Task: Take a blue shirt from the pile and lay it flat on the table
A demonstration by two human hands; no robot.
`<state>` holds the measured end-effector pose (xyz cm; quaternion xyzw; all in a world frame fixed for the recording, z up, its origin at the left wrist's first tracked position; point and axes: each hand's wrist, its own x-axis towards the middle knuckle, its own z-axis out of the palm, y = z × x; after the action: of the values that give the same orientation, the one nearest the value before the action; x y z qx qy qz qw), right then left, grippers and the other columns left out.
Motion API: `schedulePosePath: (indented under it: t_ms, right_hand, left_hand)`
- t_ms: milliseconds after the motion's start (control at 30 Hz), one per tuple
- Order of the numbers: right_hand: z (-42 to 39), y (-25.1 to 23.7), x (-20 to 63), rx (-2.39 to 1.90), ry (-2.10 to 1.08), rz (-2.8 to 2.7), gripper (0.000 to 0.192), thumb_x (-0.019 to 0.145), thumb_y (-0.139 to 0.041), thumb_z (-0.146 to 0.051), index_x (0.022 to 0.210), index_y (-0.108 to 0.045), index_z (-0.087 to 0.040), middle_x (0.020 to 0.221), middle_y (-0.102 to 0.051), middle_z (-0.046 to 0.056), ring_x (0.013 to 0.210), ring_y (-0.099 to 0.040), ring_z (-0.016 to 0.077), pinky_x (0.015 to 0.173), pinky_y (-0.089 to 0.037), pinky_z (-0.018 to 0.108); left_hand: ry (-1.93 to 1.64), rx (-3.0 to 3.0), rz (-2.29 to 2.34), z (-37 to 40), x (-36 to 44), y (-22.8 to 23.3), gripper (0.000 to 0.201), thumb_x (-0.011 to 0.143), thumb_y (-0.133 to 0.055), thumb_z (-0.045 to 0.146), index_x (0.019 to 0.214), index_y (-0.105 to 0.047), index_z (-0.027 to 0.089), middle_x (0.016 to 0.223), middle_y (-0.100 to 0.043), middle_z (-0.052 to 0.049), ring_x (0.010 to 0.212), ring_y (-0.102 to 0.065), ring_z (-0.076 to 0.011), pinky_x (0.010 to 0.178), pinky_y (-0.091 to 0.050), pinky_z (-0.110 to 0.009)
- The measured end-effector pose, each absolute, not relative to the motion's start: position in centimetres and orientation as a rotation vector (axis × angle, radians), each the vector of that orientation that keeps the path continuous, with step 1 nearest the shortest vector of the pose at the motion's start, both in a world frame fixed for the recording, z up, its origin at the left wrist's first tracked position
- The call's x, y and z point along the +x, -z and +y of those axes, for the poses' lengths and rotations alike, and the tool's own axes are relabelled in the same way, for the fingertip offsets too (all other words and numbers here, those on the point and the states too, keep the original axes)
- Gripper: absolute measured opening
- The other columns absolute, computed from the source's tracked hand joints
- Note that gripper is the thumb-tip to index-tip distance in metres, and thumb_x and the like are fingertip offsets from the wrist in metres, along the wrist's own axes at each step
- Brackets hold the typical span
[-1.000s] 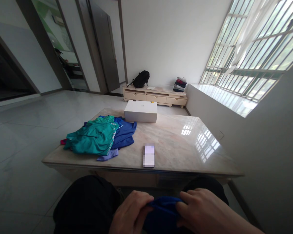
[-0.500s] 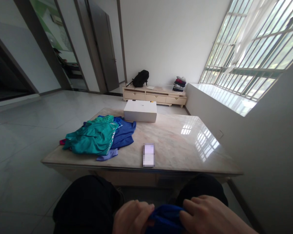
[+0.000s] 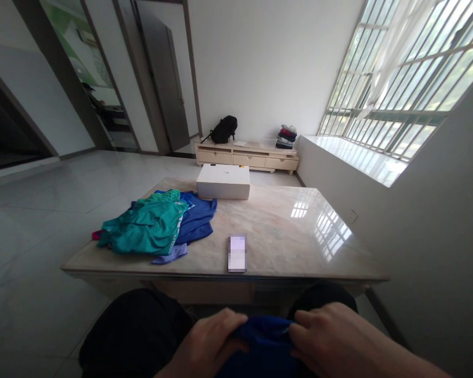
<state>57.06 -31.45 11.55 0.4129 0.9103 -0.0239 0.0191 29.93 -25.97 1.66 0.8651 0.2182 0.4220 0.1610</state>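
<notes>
- blue cloth (image 3: 266, 344) sat low in the view, over the person's lap, below the near edge of the table (image 3: 284, 231).
- left hand (image 3: 211, 346) gripped the cloth's left side, fingers curled onto it; right hand (image 3: 331, 338) pinched the right side, thumb and fingers closed on the fabric.
- the cloth's lower part ran out of the view, so its shape could not be told; it was probably a garment.
- the table had a glossy, pale marble-like top that mirrored the window's bars on its right half.
- a heap of clothes (image 3: 150, 226), green on top of blue, lay on the table's left part.
- a white box (image 3: 223, 181) stood at the far edge, just beside the heap.
- a small flat thing (image 3: 237, 252), blurred out, lay near the front edge, apart from the heap.
- the floor was pale shiny tile; the walls were white.
- a low cream cabinet (image 3: 246, 156) stood against the far wall, bearing a black backpack (image 3: 224, 129) and a stack of folded clothes (image 3: 286, 137).
- a barred window (image 3: 402, 89) filled the right side; a dark door (image 3: 163, 84) stood at the left.
</notes>
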Motion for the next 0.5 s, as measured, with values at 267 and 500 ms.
schedulePosePath:
  t_ms: [267,500]
  right_hand:
    - [-19.5,-21.5,64.2,1.683,-0.330,2.645,0.019,0.100,-0.063,-0.032,0.099,-0.078,-0.020,0.079,-0.078,0.003,0.071,-0.072,0.0166,0.067,-0.045,0.025]
    - [-9.7,-38.0,67.7,2.022,-1.310,2.178,0.093,0.089,-0.019,-0.061,0.105,-0.073,0.013,0.095,-0.073,0.024,0.106,-0.069,0.0431,0.065,-0.041,0.044]
  left_hand:
    - [-1.029,2.328,0.889,-10.6,38.5,-13.5,0.017,0.098,-0.064,0.023,0.090,-0.077,0.014,0.082,-0.078,-0.004,0.079,-0.073,-0.0213,0.072,-0.053,-0.028]
    - [-1.616,2.234,1.246,0.0,48.8,-32.5,0.038,0.109,-0.041,0.022,0.110,-0.069,-0.003,0.108,-0.074,-0.014,0.114,-0.071,-0.0295,0.094,-0.050,-0.044]
